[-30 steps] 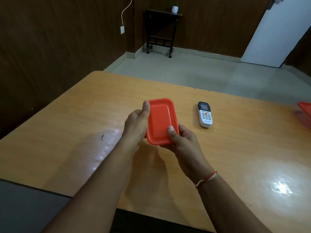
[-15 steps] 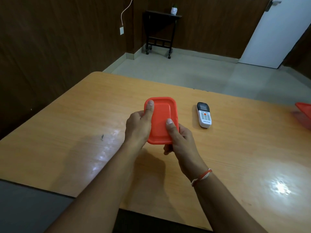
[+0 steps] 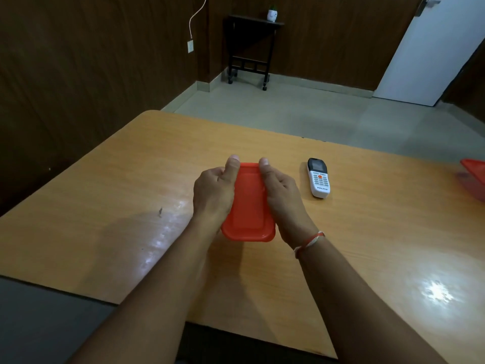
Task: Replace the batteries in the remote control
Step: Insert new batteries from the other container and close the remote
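Observation:
Both my hands hold a small red plastic container [image 3: 248,214] with its lid on, above the middle of the wooden table [image 3: 131,206]. My left hand [image 3: 214,191] grips its left side, thumb on the far left corner of the lid. My right hand [image 3: 282,195] grips the right side, thumb on the far right corner. A white remote control [image 3: 318,178] with a black display end lies face up on the table, a short way right of my right hand. No batteries are visible.
Another red container [image 3: 475,177] sits at the table's right edge, partly cut off. Beyond the table are a grey floor, dark wood walls, a small black side table [image 3: 249,48] with a white pot, and a white door [image 3: 430,48].
The container has tilted flatter and come closer to me. Both thumbs slid up to the lid's far corners; my right hand shifted from the near end to the right side.

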